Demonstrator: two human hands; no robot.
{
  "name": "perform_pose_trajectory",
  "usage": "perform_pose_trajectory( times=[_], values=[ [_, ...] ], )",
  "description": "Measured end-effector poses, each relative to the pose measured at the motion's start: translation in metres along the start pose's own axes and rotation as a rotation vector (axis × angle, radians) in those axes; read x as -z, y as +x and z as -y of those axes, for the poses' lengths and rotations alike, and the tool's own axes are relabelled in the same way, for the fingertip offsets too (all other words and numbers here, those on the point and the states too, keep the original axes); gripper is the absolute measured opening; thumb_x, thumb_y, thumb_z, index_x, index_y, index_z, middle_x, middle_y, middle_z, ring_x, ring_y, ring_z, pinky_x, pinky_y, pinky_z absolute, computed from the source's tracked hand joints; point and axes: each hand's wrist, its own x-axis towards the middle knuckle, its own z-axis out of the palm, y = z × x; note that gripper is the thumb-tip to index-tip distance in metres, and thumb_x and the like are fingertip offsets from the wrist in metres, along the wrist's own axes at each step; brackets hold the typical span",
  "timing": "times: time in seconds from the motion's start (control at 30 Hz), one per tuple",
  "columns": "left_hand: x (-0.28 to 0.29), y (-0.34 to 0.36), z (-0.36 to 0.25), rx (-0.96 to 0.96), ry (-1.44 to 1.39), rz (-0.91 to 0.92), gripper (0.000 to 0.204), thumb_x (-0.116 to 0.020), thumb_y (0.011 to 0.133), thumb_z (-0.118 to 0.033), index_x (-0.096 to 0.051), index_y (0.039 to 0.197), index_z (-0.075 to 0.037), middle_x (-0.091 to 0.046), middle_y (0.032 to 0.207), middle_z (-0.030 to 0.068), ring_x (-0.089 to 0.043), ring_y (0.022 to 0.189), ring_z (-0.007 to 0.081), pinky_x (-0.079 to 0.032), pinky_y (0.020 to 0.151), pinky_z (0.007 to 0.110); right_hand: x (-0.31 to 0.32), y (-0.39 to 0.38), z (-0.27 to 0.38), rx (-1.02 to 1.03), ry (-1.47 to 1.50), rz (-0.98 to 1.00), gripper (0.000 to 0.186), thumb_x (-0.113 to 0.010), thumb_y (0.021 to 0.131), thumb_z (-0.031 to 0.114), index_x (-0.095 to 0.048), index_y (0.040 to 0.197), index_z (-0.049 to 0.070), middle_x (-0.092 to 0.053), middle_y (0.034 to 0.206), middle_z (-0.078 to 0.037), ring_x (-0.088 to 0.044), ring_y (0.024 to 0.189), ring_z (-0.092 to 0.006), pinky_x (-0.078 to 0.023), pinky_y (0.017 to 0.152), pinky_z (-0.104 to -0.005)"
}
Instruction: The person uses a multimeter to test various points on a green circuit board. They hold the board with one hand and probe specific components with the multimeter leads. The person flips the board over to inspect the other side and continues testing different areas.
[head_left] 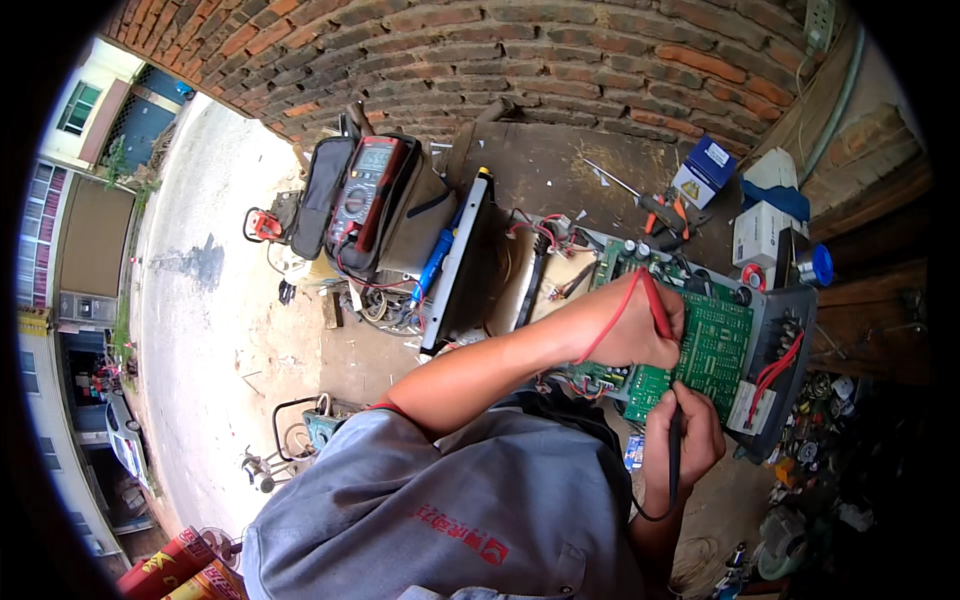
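My left hand [640, 325] grips a red test probe [655, 302] over a green circuit board [722, 325] in an open metal housing [775, 400], its red lead hanging down across my wrist. Below it, my right hand [690, 440] holds a black probe [676, 450] by the board's lower part; both tips are too small to make out. A red-and-grey multimeter [363, 190] lies in an open padded case [320, 195] at upper left, with a red lead running from it. Red wires [775, 370] sit at the housing's right side, beside a black terminal strip.
A dark panel [457, 260] with a blue tool [435, 265] stands left of the board. Pliers [670, 215], boxes [705, 165] and a spool [820, 265] lie behind it. A brick wall [520, 60] backs the bench [555, 155]. Clutter fills the lower right; a street shows at left.
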Motion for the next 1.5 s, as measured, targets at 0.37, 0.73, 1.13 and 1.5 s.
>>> perform_pose_trajectory(
  times=[0.37, 0.73, 1.13, 1.5],
  values=[
    [-0.002, 0.001, -0.001, -0.013, 0.094, 0.054, 0.016, -0.074, 0.074, -0.013, -0.067, 0.083, -0.001, -0.065, 0.072, 0.006, -0.059, 0.067, 0.0113, -0.049, 0.061, 0.029, 0.003, -0.006, -0.002, -0.03, -0.022, -0.02, 0.015, -0.067, 0.083, -0.006, -0.067, 0.098, -0.005, -0.067, 0.085, -0.013, -0.064, 0.068, -0.0181, -0.051, 0.059, -0.03],
    [0.006, -0.002, -0.007, 0.096, 0.025, 0.068, 0.011, -0.07, 0.075, -0.007, -0.068, 0.083, 0.0, -0.068, 0.077, 0.0023, -0.063, 0.074, 0.0064, -0.051, 0.066, 0.023, 0.014, -0.007, 0.013, -0.093, 0.156, -0.026, 0.02, -0.069, 0.072, -0.008, -0.065, 0.091, -0.003, -0.065, 0.075, -0.016, -0.066, 0.064, -0.0287, -0.054, 0.057, -0.0354],
    [0.008, -0.005, -0.015, 0.213, -0.016, 0.171, 0.012, -0.077, 0.077, -0.009, -0.07, 0.082, 0.001, -0.069, 0.078, 0.0024, -0.06, 0.071, 0.0076, -0.048, 0.062, 0.024, 0.012, -0.006, 0.01, -0.055, 0.207, -0.057, 0.017, -0.068, 0.076, -0.005, -0.067, 0.092, -0.003, -0.065, 0.077, -0.011, -0.06, 0.058, -0.0156, -0.047, 0.051, -0.0266],
    [0.005, -0.005, -0.018, 0.231, 0.022, 0.147, 0.013, -0.076, 0.076, -0.01, -0.071, 0.082, 0.0, -0.068, 0.077, 0.0014, -0.06, 0.07, 0.0072, -0.047, 0.062, 0.025, 0.014, -0.005, 0.011, -0.081, 0.216, -0.026, 0.021, -0.068, 0.072, -0.007, -0.063, 0.092, -0.004, -0.064, 0.074, -0.015, -0.065, 0.063, -0.0302, -0.054, 0.059, -0.037]
  ],
)
